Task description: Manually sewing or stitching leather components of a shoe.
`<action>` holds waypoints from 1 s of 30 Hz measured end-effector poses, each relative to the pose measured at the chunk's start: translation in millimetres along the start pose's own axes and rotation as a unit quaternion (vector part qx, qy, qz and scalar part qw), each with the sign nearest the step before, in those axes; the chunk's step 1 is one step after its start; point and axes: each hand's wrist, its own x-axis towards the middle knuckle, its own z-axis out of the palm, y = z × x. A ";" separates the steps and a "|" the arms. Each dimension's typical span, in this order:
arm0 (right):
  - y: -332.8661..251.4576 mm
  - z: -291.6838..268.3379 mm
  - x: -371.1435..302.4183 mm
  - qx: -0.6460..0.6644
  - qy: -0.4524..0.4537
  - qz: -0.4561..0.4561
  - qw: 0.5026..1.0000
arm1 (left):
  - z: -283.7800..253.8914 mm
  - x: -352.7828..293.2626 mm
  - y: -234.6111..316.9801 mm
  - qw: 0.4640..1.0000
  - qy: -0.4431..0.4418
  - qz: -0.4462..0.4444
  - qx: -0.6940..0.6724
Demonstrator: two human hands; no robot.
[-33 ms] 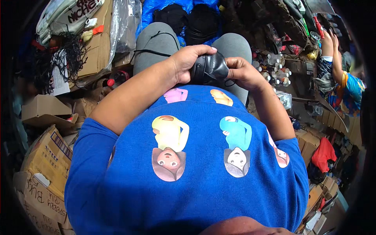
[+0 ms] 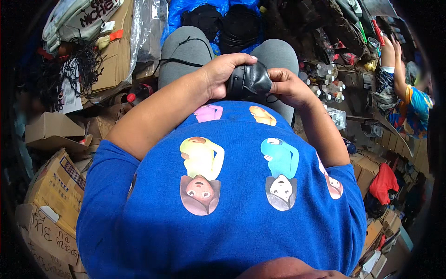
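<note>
Seated person, head view looking down over a blue shirt (image 2: 223,223) printed with cartoon figures. Both forearms come up from the shirt and meet over the lap, grey trousers (image 2: 186,51) below them.

Left hand (image 2: 223,74) is closed over a black leather piece (image 2: 251,81), fingers curled across its top and left side. Right hand (image 2: 290,88) grips the same piece from the right, thumb and fingers pinching its edge. The piece sits between the two hands, just above the shirt hem and against the lap; it looks folded or bunched, with a seam line on the left part. Its exact shape cannot be told.

A thin black cord (image 2: 179,58) runs across the left thigh toward the left hand.

Beyond the knees: a blue tarp (image 2: 172,18) with two dark rounded items (image 2: 223,23) lying on it. Left side: cardboard boxes (image 2: 51,190), a tangle of black string (image 2: 81,65), clear plastic sheet (image 2: 144,28). Right side: small white-capped bottles (image 2: 325,86) clustered near the right knee, more boxes, a red cloth (image 2: 383,181).

Upper right: another person's arm (image 2: 395,69) in a bright patterned sleeve, well apart from the hands at work.
</note>
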 end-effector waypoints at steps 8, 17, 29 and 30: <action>3.7 -6.1 -0.9 0.010 0.002 0.011 1.000 | 0.5 1.2 0.3 1.000 -0.006 -0.008 0.008; 10.8 -4.4 2.6 -0.038 0.046 0.028 0.998 | -6.8 8.7 1.3 0.998 -0.041 -0.005 0.046; -2.4 -12.8 1.6 -0.118 0.016 0.031 0.992 | -23.9 -27.3 -3.1 0.957 -0.038 0.166 0.234; -4.5 -14.4 0.6 -0.114 0.000 0.017 0.993 | -24.1 -24.9 -1.4 0.960 -0.046 0.178 0.209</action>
